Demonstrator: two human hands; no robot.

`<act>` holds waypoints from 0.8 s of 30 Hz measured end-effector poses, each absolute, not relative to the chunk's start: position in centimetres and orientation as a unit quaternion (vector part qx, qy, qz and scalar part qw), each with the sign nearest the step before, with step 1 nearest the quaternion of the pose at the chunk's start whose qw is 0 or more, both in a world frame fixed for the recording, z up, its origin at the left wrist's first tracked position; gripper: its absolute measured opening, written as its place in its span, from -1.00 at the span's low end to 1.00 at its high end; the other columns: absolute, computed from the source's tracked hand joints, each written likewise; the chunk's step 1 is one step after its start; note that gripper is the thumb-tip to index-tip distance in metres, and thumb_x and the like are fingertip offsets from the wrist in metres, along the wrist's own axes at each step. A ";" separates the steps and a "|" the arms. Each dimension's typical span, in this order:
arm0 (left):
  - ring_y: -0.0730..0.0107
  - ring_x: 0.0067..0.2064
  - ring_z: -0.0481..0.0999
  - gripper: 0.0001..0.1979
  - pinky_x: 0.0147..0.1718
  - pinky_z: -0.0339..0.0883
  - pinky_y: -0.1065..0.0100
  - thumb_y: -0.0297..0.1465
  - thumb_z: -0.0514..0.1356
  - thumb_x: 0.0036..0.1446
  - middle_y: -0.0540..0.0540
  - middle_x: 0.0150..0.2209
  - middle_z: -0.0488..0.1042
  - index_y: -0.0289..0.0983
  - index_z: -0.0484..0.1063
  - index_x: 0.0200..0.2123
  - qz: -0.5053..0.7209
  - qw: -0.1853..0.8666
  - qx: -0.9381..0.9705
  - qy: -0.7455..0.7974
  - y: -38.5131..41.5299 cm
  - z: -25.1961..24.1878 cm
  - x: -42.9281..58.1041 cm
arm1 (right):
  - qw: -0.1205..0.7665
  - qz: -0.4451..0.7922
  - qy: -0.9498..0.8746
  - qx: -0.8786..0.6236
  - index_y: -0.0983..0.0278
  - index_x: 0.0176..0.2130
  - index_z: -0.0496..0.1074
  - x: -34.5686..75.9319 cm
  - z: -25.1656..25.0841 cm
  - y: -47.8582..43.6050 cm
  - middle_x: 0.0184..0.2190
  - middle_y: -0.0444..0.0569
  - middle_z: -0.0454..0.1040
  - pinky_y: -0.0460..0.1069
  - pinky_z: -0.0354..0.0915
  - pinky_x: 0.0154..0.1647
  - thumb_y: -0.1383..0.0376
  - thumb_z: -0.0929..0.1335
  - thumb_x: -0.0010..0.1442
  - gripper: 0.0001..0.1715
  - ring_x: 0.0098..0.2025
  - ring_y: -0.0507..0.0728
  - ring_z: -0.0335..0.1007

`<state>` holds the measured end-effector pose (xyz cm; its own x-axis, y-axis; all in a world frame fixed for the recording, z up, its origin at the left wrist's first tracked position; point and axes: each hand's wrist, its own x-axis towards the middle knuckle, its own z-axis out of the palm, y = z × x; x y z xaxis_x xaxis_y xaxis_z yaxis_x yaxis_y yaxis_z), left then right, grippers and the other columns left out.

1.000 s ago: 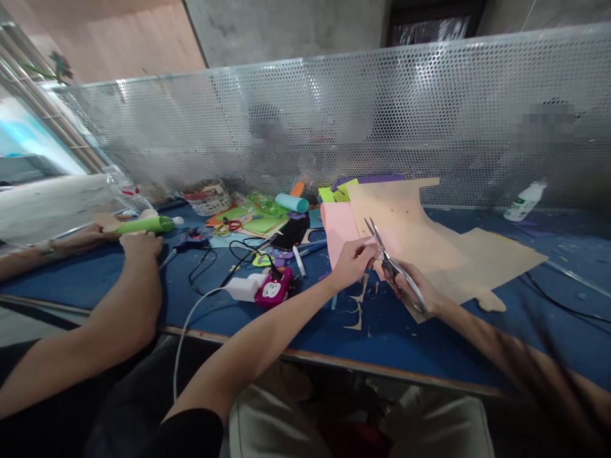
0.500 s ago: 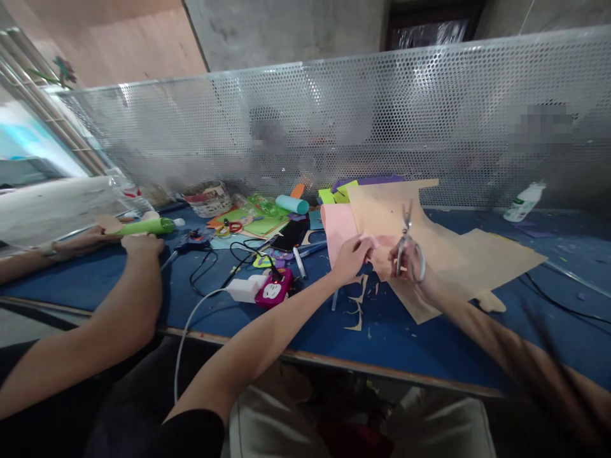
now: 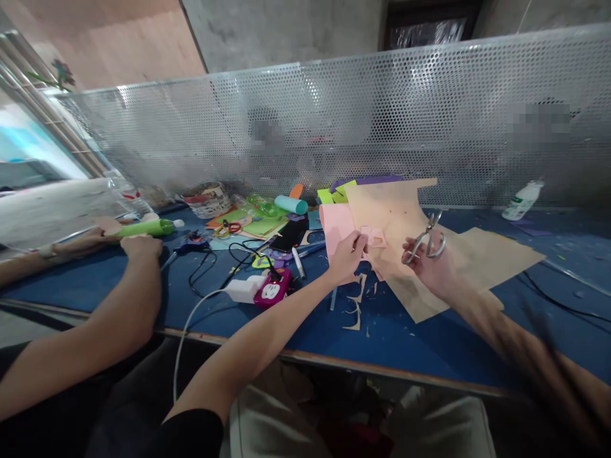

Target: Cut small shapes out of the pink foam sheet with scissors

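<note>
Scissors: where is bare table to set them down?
Bare blue table nearest the scissors lies between the tan sheet and the front edge, right of the paper scraps. More lies between that sheet and the white bottle. Crowded around the power strip and cables.

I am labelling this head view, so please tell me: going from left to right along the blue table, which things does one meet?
green tool → magenta power strip → left hand → pink cutout → scissors → white bottle
</note>
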<state>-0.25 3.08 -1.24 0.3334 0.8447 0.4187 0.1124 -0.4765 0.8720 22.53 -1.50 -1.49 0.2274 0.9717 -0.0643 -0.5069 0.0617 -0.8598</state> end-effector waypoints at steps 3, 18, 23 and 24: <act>0.41 -0.34 0.47 -0.60 -0.23 0.33 0.35 -0.07 0.09 0.49 -0.02 -0.37 0.53 -0.24 0.41 -0.28 0.443 0.364 0.753 0.323 2.8 -0.7 -0.5 | 0.678 0.521 -0.330 -0.400 0.24 -0.29 0.55 21.5 -1.6 -1.9 -0.37 -0.03 0.52 -0.02 0.41 -0.49 -0.13 0.49 0.01 -0.48 -0.51 0.03 0.38; 0.30 -0.26 0.57 -0.73 -0.21 0.39 0.31 -0.13 0.24 0.41 -0.09 -0.22 0.63 -0.22 0.51 -0.13 0.322 0.322 0.847 0.274 2.8 -1.4 -0.2 | 0.659 0.432 -0.436 -0.434 0.20 -0.15 0.47 20.4 -3.1 -2.1 -0.45 -0.19 0.55 -0.09 0.27 -0.59 0.18 0.60 -0.14 -0.45 -0.62 -0.04 0.32; 0.37 -0.26 0.55 -0.70 -0.22 0.41 0.32 -0.15 0.27 0.39 -0.16 -0.09 0.64 -0.27 0.55 -0.03 0.362 0.376 0.817 0.247 2.8 -1.6 0.1 | 0.676 0.421 -0.431 -0.425 0.20 -0.17 0.46 20.6 -3.4 -1.9 -0.45 -0.18 0.54 -0.09 0.22 -0.59 0.17 0.60 -0.13 -0.48 -0.61 -0.04 0.29; 0.38 -0.26 0.55 -0.70 -0.22 0.41 0.32 -0.17 0.27 0.39 -0.18 -0.06 0.65 -0.27 0.57 -0.01 0.368 0.371 0.817 0.242 2.8 -1.6 0.1 | 0.677 0.421 -0.429 -0.425 0.20 -0.18 0.46 20.6 -3.4 -1.9 -0.45 -0.18 0.53 -0.09 0.21 -0.58 0.17 0.60 -0.12 -0.49 -0.61 -0.05 0.28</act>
